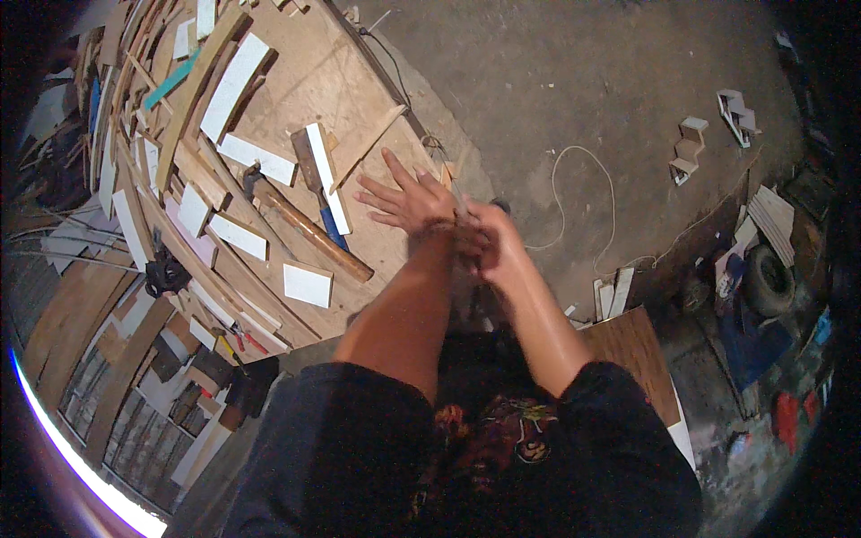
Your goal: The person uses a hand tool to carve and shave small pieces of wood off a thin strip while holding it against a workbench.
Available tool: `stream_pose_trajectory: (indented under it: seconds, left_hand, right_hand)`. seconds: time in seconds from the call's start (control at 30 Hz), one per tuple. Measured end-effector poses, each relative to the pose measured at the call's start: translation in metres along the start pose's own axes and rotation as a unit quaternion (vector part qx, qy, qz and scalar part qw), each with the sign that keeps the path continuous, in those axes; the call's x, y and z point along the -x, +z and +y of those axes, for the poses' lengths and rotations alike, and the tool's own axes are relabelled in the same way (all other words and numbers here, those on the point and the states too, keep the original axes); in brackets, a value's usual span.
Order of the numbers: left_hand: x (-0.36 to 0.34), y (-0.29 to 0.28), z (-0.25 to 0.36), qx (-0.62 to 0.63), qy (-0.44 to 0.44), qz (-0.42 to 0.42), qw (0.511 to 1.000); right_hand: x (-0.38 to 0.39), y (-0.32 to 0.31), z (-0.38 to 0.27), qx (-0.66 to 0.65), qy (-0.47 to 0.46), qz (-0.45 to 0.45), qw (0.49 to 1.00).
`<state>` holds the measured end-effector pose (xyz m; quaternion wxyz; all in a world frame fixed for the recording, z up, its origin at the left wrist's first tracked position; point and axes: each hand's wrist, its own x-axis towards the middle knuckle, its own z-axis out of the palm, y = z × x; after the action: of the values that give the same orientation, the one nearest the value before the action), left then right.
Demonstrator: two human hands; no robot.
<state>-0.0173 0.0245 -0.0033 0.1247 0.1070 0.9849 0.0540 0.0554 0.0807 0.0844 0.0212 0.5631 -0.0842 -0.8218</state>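
Observation:
My left hand point(408, 199) is over the right edge of the wooden workbench point(309, 76), fingers spread, with nothing in it. Close beside its wrist is my right hand point(485, 235), with its fingers curled closed. A thin greyish sliver shows between the two hands; I cannot make out what it is. To the left on the bench lies a hammer point(309, 227) with a wooden handle. Nearer my left hand are a flat-bladed tool with a blue handle point(334, 229) and a narrow white-faced strip point(327, 179). A small white block point(307, 284) lies by the near edge.
Curved wooden strips point(202, 99) and white-faced offcuts point(237, 87) crowd the bench's left side. A pale cord point(613, 193) loops over the concrete floor point(529, 81). Zigzag wooden pieces point(689, 151) stand farther right. A tyre point(771, 280) sits among clutter at the right.

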Motion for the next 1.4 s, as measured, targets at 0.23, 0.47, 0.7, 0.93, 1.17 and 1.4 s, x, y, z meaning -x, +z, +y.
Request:
stream_pose_trajectory:
  seconds: [0.23, 0.47, 0.7, 0.93, 1.17, 1.4]
  left_hand:
    - [-0.001, 0.001, 0.001, -0.007, -0.004, -0.006, 1.0]
    - [-0.004, 0.001, -0.001, -0.01, -0.017, -0.013, 1.0]
    - [-0.005, 0.011, -0.001, -0.041, -0.008, 0.007, 0.999]
    - [0.0, 0.009, 0.003, -0.02, 0.029, -0.002, 0.999]
    - [0.0, 0.013, -0.002, -0.035, 0.028, 0.051, 0.998]
    - [-0.001, 0.019, -0.003, -0.029, 0.02, 0.038, 0.999]
  right_hand:
    - [-0.005, -0.008, 0.007, 0.11, -0.089, -0.006, 0.99]
    - [-0.03, -0.024, 0.013, 0.052, -0.041, -0.001, 0.998]
    - [-0.019, -0.023, 0.013, 0.038, -0.033, -0.025, 0.998]
    - [-0.069, -0.057, 0.014, -0.057, -0.034, -0.115, 0.991]
    - [-0.058, -0.031, 0.012, -0.037, -0.077, -0.054, 0.995]
    - [-0.048, -0.032, 0.004, 0.099, -0.099, -0.024, 0.99]
